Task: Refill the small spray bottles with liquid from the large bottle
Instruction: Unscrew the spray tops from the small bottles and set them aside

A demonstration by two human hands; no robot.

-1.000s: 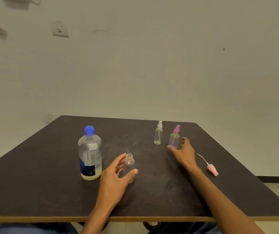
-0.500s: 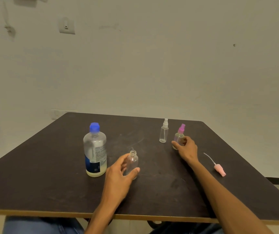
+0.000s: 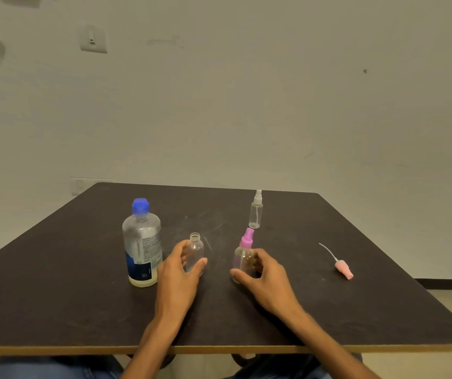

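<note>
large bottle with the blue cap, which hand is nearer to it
Left. The left hand sits just right of the large bottle, around the open small bottle; the right hand is farther right.

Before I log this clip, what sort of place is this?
Probably a plain indoor room, not a lab or kitchen: a bare pale wall with a switch plate, and one dark table holding only a few bottles.
</note>
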